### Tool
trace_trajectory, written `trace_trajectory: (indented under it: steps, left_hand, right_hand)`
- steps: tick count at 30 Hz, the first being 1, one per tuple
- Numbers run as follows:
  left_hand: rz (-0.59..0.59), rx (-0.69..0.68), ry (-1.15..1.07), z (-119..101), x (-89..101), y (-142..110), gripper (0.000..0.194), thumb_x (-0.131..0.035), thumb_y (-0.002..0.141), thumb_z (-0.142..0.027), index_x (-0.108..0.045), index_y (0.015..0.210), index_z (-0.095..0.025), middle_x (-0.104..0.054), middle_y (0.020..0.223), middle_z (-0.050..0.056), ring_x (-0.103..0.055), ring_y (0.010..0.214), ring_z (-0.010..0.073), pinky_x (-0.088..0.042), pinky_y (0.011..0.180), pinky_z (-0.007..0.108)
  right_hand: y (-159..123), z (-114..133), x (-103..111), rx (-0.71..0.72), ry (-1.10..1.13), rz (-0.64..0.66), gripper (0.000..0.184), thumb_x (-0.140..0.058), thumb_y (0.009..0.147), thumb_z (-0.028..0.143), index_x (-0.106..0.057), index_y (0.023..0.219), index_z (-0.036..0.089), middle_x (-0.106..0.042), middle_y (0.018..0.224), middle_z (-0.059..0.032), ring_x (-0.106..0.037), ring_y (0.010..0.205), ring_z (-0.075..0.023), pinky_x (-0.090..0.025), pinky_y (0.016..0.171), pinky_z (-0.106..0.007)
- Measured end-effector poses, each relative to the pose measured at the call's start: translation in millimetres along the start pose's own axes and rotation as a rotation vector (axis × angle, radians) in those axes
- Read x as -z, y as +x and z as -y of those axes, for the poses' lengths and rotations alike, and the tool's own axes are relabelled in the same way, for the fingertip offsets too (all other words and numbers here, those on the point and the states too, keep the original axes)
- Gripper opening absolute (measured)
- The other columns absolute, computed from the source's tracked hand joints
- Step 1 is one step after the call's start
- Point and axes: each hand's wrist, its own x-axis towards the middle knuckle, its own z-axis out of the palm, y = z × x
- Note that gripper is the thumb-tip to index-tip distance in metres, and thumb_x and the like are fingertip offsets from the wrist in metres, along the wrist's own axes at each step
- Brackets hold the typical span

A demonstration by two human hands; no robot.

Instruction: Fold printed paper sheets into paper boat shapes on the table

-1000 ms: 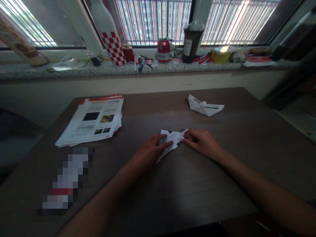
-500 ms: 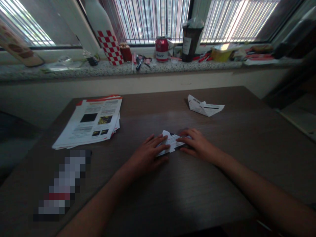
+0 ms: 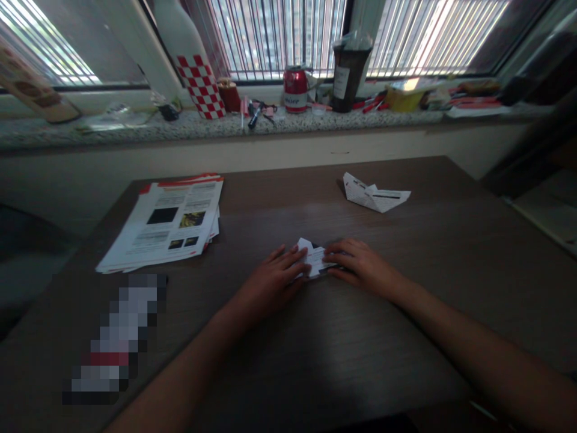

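Note:
A small folded piece of printed paper [image 3: 315, 260] lies on the table between my two hands. My left hand [image 3: 283, 275] rests on its left part with the fingers stretched out, and its thumb is near the paper's front edge. My right hand [image 3: 356, 264] lies over the right end with fingers extended and slightly apart, hiding that end. Farther back stands a folded paper boat [image 3: 377, 196] with printed text, apart from both hands.
A stack of printed sheets [image 3: 169, 225] lies at the table's left, with a pixelated long object [image 3: 118, 337] in front of it. Along the windowsill [image 3: 279, 127] stand a checkered bottle [image 3: 201, 84], a red can [image 3: 296, 90] and a dark cup [image 3: 349, 75]. The brown table [image 3: 288, 361] spans the foreground.
My right hand has shifted slightly left and covers more of the folded paper's right end. My left fingers have flattened a little. The paper boat and stack have stayed put.

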Motion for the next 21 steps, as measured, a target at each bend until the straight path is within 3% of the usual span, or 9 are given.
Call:
trace_trajectory:
  steps: [3, 7, 13, 19, 21]
  left_hand:
    - [-0.018, -0.008, 0.010, -1, 0.7, 0, 0.029, -0.055, 0.106, -0.022, -0.067, 0.133, -0.023, -0.054, 0.158, 0.011, -0.047, 0.150, 0.0289, -0.036, 0.124, 0.057]
    - [-0.076, 0.026, 0.069, -6, 3.6, 1, 0.027, -0.066, 0.102, -0.029, -0.071, 0.129, -0.026, -0.064, 0.144, 0.010, -0.062, 0.130, 0.0311, -0.050, 0.110, 0.054]
    - [-0.141, 0.046, 0.131, -13, 3.6, 3, 0.023, -0.066, 0.102, -0.025, -0.075, 0.123, -0.025, -0.074, 0.113, 0.006, -0.071, 0.098, 0.0238, -0.059, 0.081, 0.035]
    - [-0.244, 0.124, 0.133, -16, 3.5, 5, 0.018, -0.060, 0.105, -0.024, -0.077, 0.111, -0.020, -0.077, 0.106, 0.005, -0.073, 0.087, 0.0189, -0.058, 0.075, 0.029]
    - [-0.281, 0.148, 0.113, -17, 5.8, 5, 0.018, -0.059, 0.105, -0.023, -0.077, 0.109, -0.020, -0.078, 0.105, 0.005, -0.074, 0.084, 0.0180, -0.059, 0.074, 0.028]
  right_hand:
    - [2, 3, 1, 0.014, 0.002, -0.023, 0.021, -0.057, 0.107, 0.030, -0.073, 0.117, 0.020, -0.073, 0.121, -0.0118, -0.067, 0.112, -0.0275, -0.055, 0.095, -0.046]
    - [4, 5, 0, 0.010, -0.009, -0.055, 0.021, -0.056, 0.108, 0.028, -0.074, 0.111, 0.018, -0.074, 0.115, -0.0109, -0.068, 0.106, -0.0263, -0.056, 0.091, -0.043]
    - [6, 5, -2, 0.001, -0.057, -0.107, 0.020, -0.056, 0.107, 0.030, -0.073, 0.110, 0.020, -0.074, 0.109, -0.0090, -0.068, 0.100, -0.0252, -0.054, 0.087, -0.041]
    - [3, 14, 1, -0.006, -0.210, -0.290, 0.023, -0.063, 0.103, 0.030, -0.072, 0.124, 0.026, -0.067, 0.119, -0.0120, -0.058, 0.115, -0.0299, -0.050, 0.098, -0.048]
    - [1, 21, 4, -0.014, -0.250, -0.291, 0.029, -0.063, 0.103, 0.030, -0.069, 0.132, 0.028, -0.067, 0.115, -0.0112, -0.058, 0.111, -0.0293, -0.049, 0.097, -0.048]
